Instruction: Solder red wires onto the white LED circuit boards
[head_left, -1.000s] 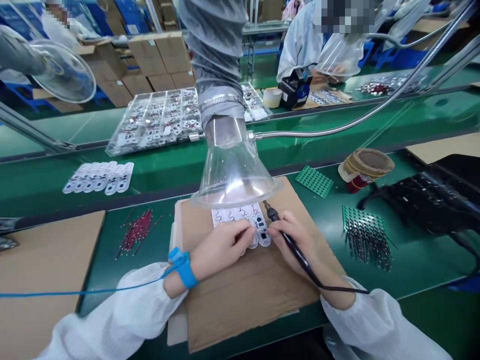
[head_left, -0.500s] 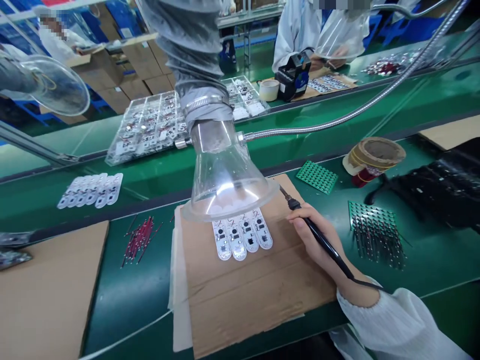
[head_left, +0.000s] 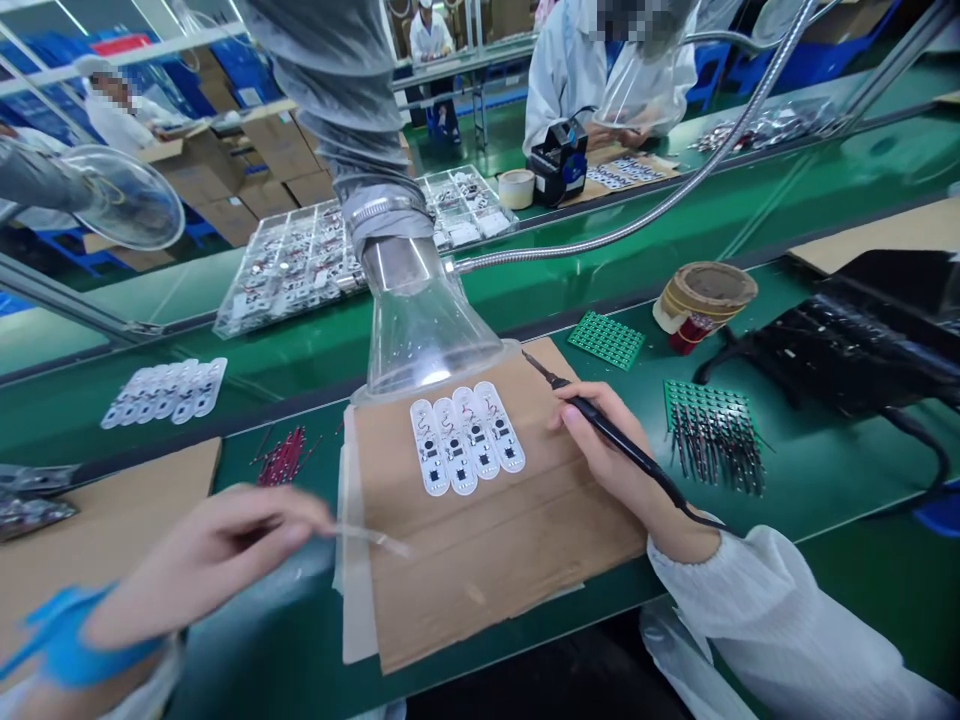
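My right hand is closed around the handle of a soldering iron, its tip pointing up and left beside the fume hood. My left hand, blurred by motion and with a blue strap at the wrist, pinches a thin pale strand that looks like solder wire; its free end lies over the cardboard. Several white circuit boards with rounded ends and small red wires lie side by side on the cardboard sheet. Left of it is a bunch of red wires, partly behind my left hand.
A clear fume hood hangs just above the boards. Green circuit boards, black wires and a tape roll lie to the right. More white boards and a divided tray stand behind. A co-worker sits opposite.
My left hand has come into view from the lower left, holding the solder wire. The view has shifted, so the white boards now show fully below the hood. My right hand still holds the iron.
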